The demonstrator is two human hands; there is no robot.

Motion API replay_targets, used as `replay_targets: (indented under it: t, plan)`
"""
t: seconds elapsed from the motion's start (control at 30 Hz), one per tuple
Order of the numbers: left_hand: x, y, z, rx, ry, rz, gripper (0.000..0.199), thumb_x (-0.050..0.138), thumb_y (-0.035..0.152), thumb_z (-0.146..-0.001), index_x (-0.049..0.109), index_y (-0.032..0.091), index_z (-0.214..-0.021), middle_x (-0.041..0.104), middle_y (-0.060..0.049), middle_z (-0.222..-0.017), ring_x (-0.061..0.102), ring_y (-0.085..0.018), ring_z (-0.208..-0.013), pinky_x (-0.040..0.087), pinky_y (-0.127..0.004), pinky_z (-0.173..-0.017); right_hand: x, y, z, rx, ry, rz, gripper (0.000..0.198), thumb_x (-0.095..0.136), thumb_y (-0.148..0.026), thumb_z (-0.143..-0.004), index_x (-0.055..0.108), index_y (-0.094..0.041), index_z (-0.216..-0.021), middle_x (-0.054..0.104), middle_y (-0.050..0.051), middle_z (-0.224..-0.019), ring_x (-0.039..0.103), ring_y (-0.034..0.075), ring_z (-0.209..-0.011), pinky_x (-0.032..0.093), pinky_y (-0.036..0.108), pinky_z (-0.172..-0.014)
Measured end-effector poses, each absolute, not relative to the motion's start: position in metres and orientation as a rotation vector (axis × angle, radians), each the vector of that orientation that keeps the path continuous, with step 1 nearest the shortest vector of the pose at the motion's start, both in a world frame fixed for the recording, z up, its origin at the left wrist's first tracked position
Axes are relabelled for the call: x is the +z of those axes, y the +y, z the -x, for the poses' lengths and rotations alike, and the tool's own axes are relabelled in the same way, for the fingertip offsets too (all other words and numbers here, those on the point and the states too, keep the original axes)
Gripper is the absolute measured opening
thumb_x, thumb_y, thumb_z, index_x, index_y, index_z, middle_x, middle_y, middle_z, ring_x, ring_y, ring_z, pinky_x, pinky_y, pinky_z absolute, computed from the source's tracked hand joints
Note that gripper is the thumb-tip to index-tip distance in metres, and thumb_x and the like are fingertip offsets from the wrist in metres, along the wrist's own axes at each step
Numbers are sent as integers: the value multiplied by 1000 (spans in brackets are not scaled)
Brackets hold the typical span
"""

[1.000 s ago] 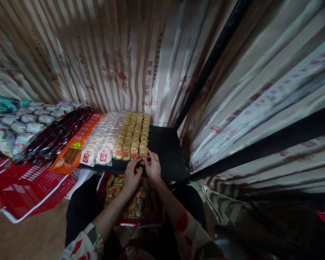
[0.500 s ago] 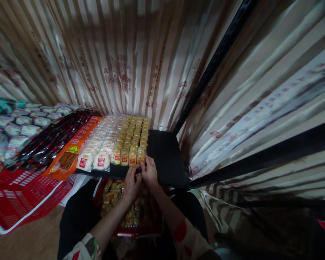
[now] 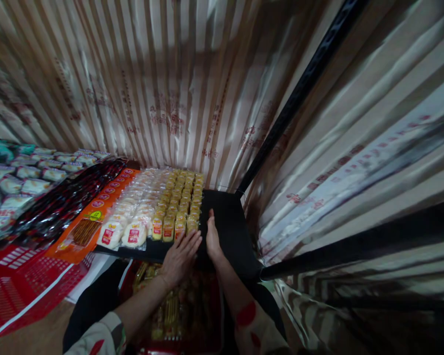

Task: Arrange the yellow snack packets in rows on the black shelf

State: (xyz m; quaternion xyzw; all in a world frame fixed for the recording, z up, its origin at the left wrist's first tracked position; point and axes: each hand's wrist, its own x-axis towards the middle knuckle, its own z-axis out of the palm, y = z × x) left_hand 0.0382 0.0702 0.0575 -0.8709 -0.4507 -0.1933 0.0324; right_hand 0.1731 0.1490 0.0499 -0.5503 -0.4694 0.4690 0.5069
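Rows of small yellow wrapped snack packs (image 3: 168, 227) stand side by side on a black shelf (image 3: 227, 217). My left hand (image 3: 182, 256) lies with fingers stretched against the near end of these rows, touching the front packs at the right. Just to their right, my right hand (image 3: 213, 239) is held on edge with its fingers straight and nothing in it; a narrow gap separates it from the rows. White round rice crackers (image 3: 135, 234) in clear wrappers line up left of the yellow packs. Below my hands, a red basket (image 3: 222, 315) holds many more yellow packs.
An orange snack bag (image 3: 85, 231), dark glossy packages (image 3: 68, 202) and white wrapped packs (image 3: 35, 185) continue leftward along the shelf. Another red basket (image 3: 18, 286) sits at lower left. Black metal posts (image 3: 292, 108) and striped curtains (image 3: 170, 88) enclose the back and right.
My hands were together at the front right pack; they have parted. The left now lies flatter against the row ends, and the right has shifted slightly right with fingers straightened. The view has tilted a little.
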Motion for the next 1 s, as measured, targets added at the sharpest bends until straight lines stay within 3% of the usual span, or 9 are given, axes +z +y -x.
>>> replay_targets:
  t: [0.1,0.33,0.6,1.0]
  plan:
    - [58,81,-32,-572,-1311,2751,58,41,26,-87,22,20,-142,35,-4,-145,25,-18,-137,18,-42,-113,56,175,-163,1222,-1116,1265,74,19,-69,-83,20,-26,-143,17,-3,-151,13,14,-139,11,38,-114]
    - [58,84,-28,-541,-1369,2738,61,42,32,-87,22,18,-142,33,-4,-146,26,-19,-136,19,-43,-112,63,185,-149,1338,-1114,1180,68,23,-67,-84,33,-27,-139,34,-2,-145,28,17,-135,20,41,-113]
    - [61,86,-34,-528,-1358,2728,63,42,39,-86,25,17,-142,34,-6,-146,29,-21,-135,21,-41,-112,67,237,-161,1245,-1084,1169,75,16,-71,-82,29,-26,-140,26,-2,-148,22,16,-137,22,40,-112]
    - [63,86,-24,-434,-1315,2719,70,47,30,-82,16,16,-143,25,-5,-148,25,-23,-136,25,-45,-110,56,264,-163,1217,-1081,1131,71,27,-71,-81,42,-27,-133,39,1,-142,31,18,-134,24,42,-111]
